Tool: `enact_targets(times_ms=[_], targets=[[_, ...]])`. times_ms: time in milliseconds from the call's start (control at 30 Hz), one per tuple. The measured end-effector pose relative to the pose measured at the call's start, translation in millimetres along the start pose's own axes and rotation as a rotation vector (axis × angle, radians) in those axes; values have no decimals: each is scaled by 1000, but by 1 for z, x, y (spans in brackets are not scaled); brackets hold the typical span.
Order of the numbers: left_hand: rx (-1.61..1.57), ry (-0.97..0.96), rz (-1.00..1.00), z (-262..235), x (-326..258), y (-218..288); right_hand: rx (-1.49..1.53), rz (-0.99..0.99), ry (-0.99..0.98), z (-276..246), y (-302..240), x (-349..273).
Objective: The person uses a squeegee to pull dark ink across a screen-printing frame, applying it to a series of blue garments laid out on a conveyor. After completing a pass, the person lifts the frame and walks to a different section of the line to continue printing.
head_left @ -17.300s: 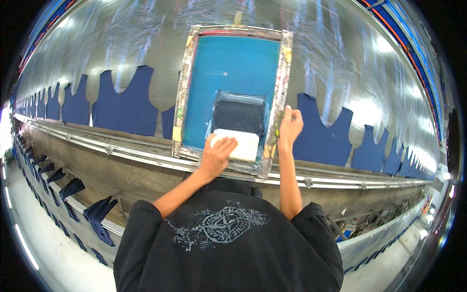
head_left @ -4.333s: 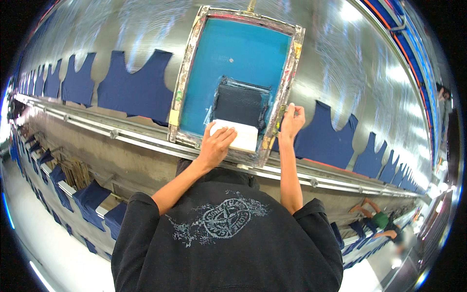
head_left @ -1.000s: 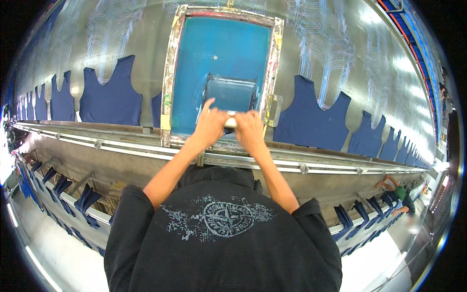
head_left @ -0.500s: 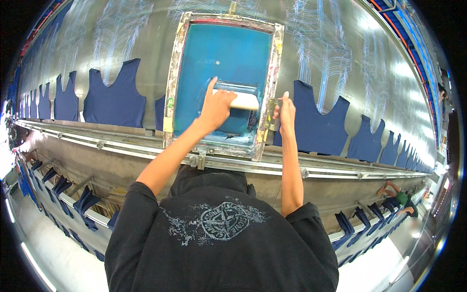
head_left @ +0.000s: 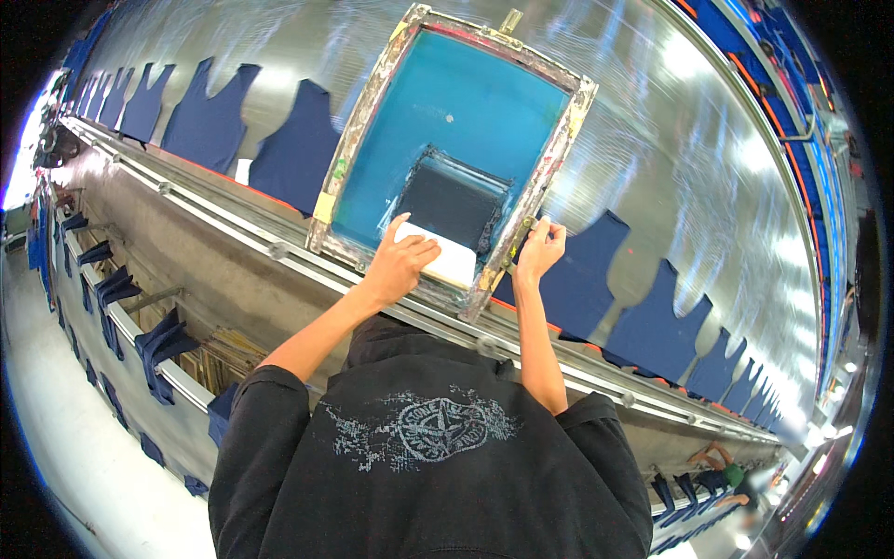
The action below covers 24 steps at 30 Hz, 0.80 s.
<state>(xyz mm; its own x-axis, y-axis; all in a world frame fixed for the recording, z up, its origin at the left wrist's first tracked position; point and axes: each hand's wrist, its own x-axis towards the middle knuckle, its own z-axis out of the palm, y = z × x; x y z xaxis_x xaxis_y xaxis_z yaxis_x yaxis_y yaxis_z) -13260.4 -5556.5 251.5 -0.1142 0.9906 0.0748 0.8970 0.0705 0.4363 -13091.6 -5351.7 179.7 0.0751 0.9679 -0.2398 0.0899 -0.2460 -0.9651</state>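
Centre frame: left hand (head_left: 399,265) fingers clamped on white flat squeegee (head_left: 438,253); right hand (head_left: 538,250) fingers gripping paint-crusted rectangular screen frame (head_left: 358,144), smooth teal mesh.

No packages, labels or signs seen. Display screens: none. Only a teal printing screen (head_left: 445,140), rectangular, metal-framed, on the desk (head_left: 652,158).

I see myself in a black hooded sweatshirt (head_left: 428,466), its hood bunched in a soft fold at the neck and a pale grey round emblem (head_left: 430,430) with ragged, wing-like edges printed across the chest. The sleeves are pushed up near the elbows, so both forearms are bare down to my left hand (head_left: 399,265) and right hand (head_left: 540,250). I wear no gloves, and I can make out no watch or rings.
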Motion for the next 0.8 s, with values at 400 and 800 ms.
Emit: enact_targets(times_ms=[400, 800], targets=[[-92, -179, 0, -77, -37, -165, -562, -194, 69, 166, 15, -77], [-168, -746, 87, -94, 27, -204, -877, -278, -138, 159, -10, -71]])
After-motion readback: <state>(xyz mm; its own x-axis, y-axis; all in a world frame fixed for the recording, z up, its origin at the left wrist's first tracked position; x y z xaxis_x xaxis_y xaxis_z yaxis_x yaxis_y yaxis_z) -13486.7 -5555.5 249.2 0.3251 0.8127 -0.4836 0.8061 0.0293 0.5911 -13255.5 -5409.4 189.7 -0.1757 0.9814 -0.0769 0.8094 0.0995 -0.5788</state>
